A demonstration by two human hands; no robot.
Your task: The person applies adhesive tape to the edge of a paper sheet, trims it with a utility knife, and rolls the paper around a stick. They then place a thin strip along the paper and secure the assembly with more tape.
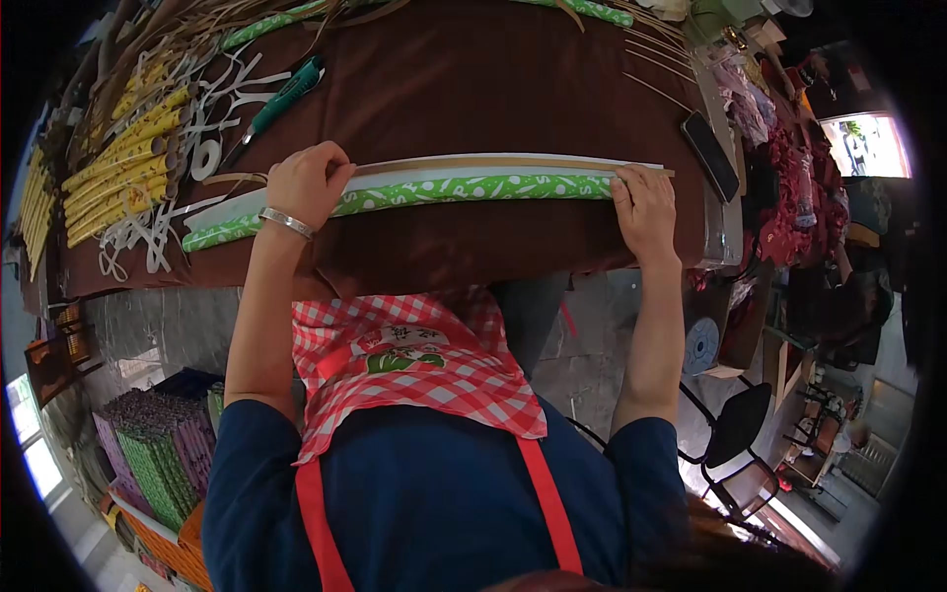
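A long sheet of green printed paper (473, 188) with a white inner side lies across the brown-covered table, its near edge rolled into a narrow tube. Along its white far edge runs a thin tan strip (513, 161). My left hand (314, 183), with a metal bracelet at the wrist, is closed over the paper and strip left of the middle. Its fingertips are partly hidden. At the right end, my right hand (646, 205) has its fingers bent and pressed together over the paper roll and the strip's end.
A green-handled cutter (288, 97) lies at the back left, near a white tape roll (205, 160) and tangled white ribbons (138, 240). Yellow printed rolls (123, 192) are piled further left. A black phone (710, 156) rests by the right table edge.
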